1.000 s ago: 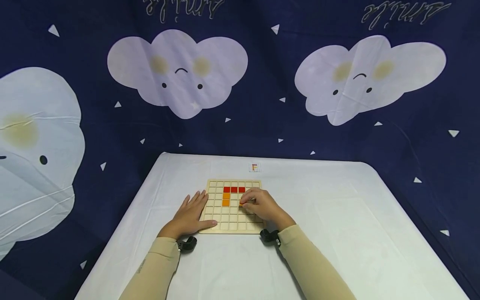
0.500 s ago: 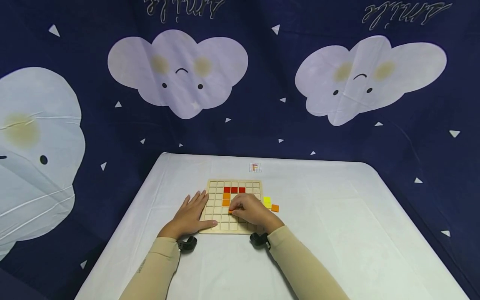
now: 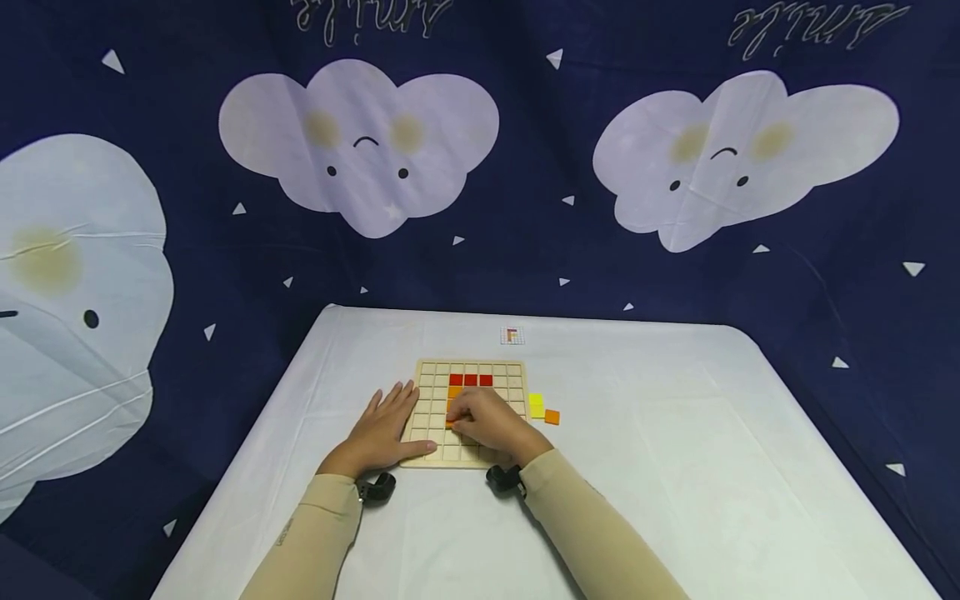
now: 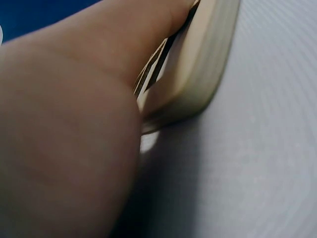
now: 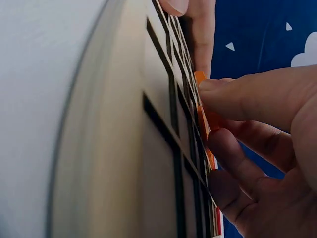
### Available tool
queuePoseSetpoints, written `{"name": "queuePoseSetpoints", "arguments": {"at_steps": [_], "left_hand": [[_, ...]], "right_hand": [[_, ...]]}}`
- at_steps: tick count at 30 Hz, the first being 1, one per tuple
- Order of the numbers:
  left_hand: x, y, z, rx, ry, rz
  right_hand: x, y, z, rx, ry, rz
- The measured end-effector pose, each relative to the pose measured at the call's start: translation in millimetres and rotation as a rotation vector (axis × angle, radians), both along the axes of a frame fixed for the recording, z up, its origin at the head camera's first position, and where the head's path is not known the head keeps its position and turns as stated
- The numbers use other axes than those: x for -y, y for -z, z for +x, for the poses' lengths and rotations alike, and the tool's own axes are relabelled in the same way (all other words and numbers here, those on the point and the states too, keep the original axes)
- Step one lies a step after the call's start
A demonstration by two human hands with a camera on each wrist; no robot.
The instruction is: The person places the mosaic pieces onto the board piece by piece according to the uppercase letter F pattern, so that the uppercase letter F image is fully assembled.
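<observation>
A wooden grid board (image 3: 431, 450) lies on the white table, with red tiles (image 3: 471, 380) in a row near its far side. Orange tiles (image 3: 455, 392) run down from the row's left end, partly behind my right hand (image 3: 491, 421). That hand pinches an orange tile (image 5: 200, 77) between thumb and fingers, right at the board's surface below the column. My left hand (image 3: 381, 433) lies flat with fingers spread over the board's left edge, thumb along the near left corner. In the left wrist view, the base of the thumb (image 4: 99, 74) covers part of the board's corner.
Yellow tiles (image 3: 536, 406) and one orange tile (image 3: 552, 417) lie on the table just right of the board. Beyond the board is a small card (image 3: 513, 335) with a coloured grid pattern. A dark blue cloth with clouds (image 3: 360, 150) hangs behind the table.
My right hand has moved left across the board with the orange tile, to the foot of the orange column. The loose tiles on the right have come into view. My left hand has stayed put.
</observation>
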State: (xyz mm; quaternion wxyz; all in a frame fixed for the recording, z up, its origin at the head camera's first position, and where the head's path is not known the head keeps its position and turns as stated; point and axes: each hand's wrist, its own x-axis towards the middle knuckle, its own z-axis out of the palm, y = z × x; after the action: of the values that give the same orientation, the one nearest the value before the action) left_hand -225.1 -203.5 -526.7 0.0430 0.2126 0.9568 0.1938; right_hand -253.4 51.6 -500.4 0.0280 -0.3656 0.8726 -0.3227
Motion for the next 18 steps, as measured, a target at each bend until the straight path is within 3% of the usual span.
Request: {"name": "queuePoseSetpoints", "arguments": {"at_steps": [18], "left_hand": [[-0.9, -2.5, 0.1, 0.006, -0.004, -0.011]], "right_hand": [[3.9, 5.8, 0.3, 0.005, 0.076, -0.014]]}}
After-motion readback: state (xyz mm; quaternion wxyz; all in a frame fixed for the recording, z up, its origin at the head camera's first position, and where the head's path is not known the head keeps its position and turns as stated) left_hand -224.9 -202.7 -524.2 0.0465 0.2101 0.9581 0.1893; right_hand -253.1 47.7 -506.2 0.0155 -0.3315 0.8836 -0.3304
